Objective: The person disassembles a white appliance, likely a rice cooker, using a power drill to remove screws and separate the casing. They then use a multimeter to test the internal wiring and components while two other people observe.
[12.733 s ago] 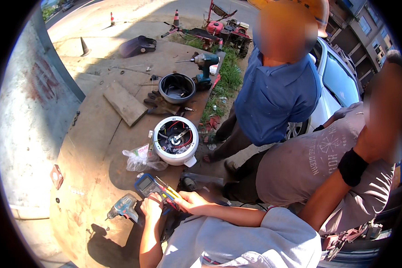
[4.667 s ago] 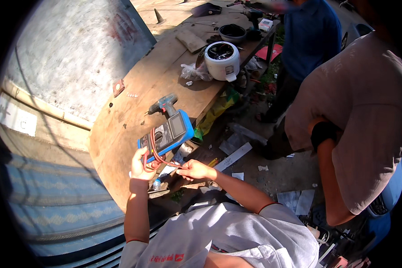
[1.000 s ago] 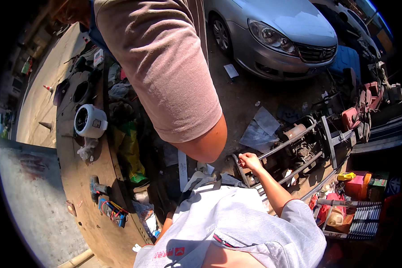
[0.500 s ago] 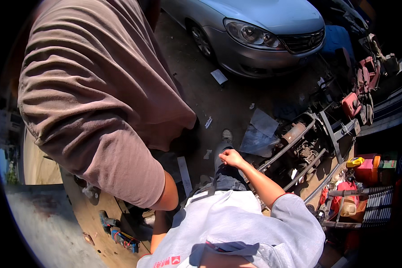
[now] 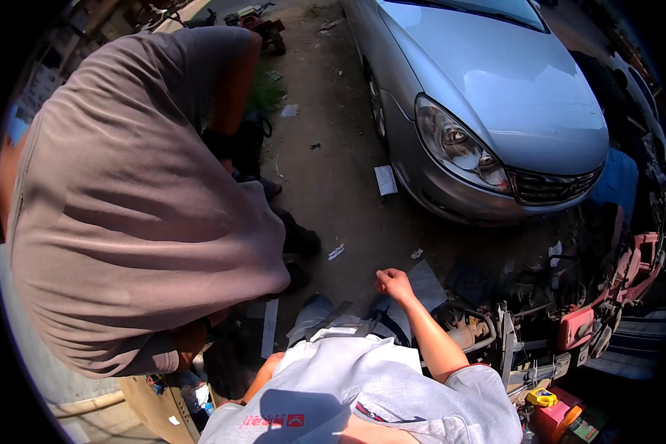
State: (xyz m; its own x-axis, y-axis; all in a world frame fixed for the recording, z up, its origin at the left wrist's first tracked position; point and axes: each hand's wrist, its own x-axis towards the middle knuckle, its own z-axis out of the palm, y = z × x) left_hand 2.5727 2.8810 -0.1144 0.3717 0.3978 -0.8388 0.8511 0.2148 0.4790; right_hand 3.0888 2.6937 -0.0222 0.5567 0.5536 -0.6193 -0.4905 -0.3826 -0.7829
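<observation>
My right hand hangs in the air in front of my body, its fingers curled into a loose fist. No object shows in it; behind it lie the ground and a grey sheet. Of my left arm, only a short bare stretch shows beside my grey shirt; the left hand itself is hidden. Close on my left a co-worker in a brownish shirt bends forward. One of the co-worker's arms reaches down near a wooden board, and that hand is out of sight.
A silver car stands ahead to the right. Along the right lie metal frame parts, a red part and a yellow container. A white strip and paper scraps lie on the ground. The co-worker's shoes are front left.
The view has tilted up, showing more of the car and ground ahead. The co-worker now bends lower, and the near arm has moved down and left. My right hand stays curled.
</observation>
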